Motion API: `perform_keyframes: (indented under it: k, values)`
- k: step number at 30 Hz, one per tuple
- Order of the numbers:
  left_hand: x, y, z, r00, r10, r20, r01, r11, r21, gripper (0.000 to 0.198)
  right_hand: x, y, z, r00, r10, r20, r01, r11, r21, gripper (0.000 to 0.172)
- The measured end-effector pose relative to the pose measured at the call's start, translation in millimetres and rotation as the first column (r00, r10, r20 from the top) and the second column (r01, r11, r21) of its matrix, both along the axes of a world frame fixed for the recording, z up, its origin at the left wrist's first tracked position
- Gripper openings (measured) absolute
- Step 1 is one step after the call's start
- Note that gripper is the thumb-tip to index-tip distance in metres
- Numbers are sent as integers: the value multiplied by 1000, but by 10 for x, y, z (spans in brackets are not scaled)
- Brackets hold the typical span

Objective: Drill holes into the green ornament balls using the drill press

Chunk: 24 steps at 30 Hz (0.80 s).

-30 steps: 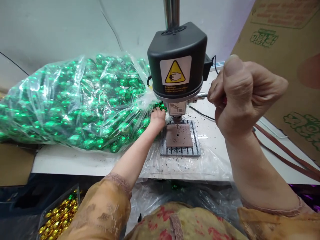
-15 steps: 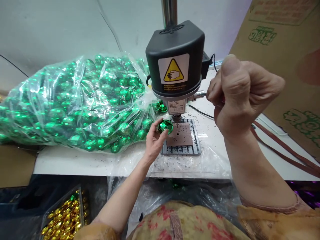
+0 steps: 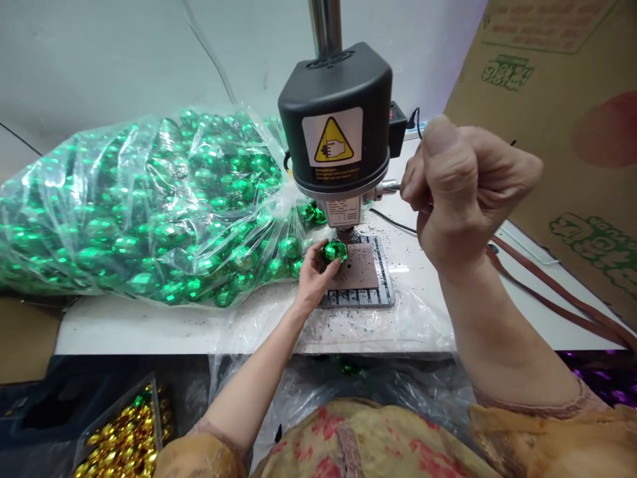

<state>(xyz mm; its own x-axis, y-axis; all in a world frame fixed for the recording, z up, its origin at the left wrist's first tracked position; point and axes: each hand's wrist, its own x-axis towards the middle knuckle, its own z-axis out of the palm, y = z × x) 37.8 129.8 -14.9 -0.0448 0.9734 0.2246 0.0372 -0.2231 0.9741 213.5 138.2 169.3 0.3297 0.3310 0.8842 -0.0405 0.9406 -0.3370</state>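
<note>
Between the thumb and fingers of my left hand (image 3: 315,271) is a shiny green faceted ball (image 3: 335,251). It is over the left part of a brown pad (image 3: 361,273) with a small hole, which lies on the slotted metal base (image 3: 385,265) of a small press. Above stands the black machine head (image 3: 336,113) with a yellow warning label. My right hand (image 3: 462,189) is closed around the end of the metal lever (image 3: 389,188) on the machine's right side; the grip itself is mostly hidden by the fingers.
A clear plastic bag of green balls (image 3: 149,206) fills the left of the white table (image 3: 149,325). A large cardboard box (image 3: 557,133) stands at the right, beside brown straps (image 3: 557,285). Gold balls (image 3: 124,431) sit in a container below, and dark specks dot the table.
My left hand has moved slightly right with the green ball, relative to the base, and the ball has turned a little. My right hand stays on the lever. The whole view has shifted slightly.
</note>
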Motion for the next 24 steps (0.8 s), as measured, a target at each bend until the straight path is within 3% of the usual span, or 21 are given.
perform_keyframes:
  k: [4,12,16,21,24]
  values:
    - [38,28,-64,999,-1,42,3,1000,-31,56,0,-7,3,1000,-1,12,1,1000,-11,43]
    - [38,15,-48,999,-31,23,32,999,-30,55,-23,-41,14,1000,5,-8,-5,1000,-29,43]
    - [17,17,-63,998,-65,-19,65,998,-1,55,-15,-62,15,999,-35,32,37,996,-81,46]
    - [-8,20,-97,994,-89,-67,90,996,5,53,-3,-61,9,1000,-5,28,6,999,-34,43]
    - [-7,11,-95,991,-64,-121,68,997,27,51,2,-74,16,997,-58,52,61,996,-71,47]
